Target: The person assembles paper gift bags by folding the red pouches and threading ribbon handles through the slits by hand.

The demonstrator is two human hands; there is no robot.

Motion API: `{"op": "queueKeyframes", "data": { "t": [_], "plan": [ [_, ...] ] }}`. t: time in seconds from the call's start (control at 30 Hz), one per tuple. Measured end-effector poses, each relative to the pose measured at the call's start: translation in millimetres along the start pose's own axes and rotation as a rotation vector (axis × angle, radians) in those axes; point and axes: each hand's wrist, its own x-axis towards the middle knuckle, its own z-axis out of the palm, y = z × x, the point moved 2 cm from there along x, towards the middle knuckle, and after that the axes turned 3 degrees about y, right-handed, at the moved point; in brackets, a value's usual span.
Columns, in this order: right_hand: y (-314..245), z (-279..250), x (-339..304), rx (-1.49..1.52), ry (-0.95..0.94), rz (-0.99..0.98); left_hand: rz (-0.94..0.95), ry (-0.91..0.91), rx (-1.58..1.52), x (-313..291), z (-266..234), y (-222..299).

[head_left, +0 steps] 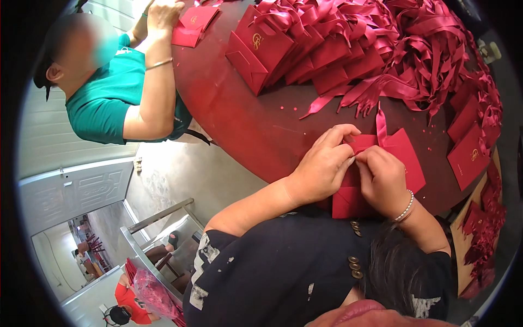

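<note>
My left hand (324,161) and right hand (384,182) pinch the red bag (412,163), right of centre, at the near edge of the dark red table (234,109). Scraps (281,108) dot its top; ribboned bags (332,57) heap upper right. Upper left, a co-worker (101,111); lower left, pale floor (163,169) and panelled door (92,185).

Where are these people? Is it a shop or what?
Probably a small workshop. Red bags and ribbons are heaped on the table, the left hand and right hand are both on one bag, and a person in green is at the same table with another bag.
</note>
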Motion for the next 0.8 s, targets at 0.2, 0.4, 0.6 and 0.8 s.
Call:
{"op": "queueKeyframes", "data": {
  "t": [0.2,0.4,0.6,0.8],
  "plan": [
    [-3,-3,-2,-0.08,-0.015,-0.007,-0.02,0.001,0.102,1,1,1],
    [-4,-24,6,-0.088,-0.112,-0.083,-0.042,0.035,0.087,0,-5,9],
    [-2,-28,15,-0.104,0.059,-0.084,0.088,0.036,0.125,7,-5,16],
    [-3,-39,11,-0.18,-0.163,-0.129,0.125,0.121,0.284,-3,-1,22]
  ]
}}
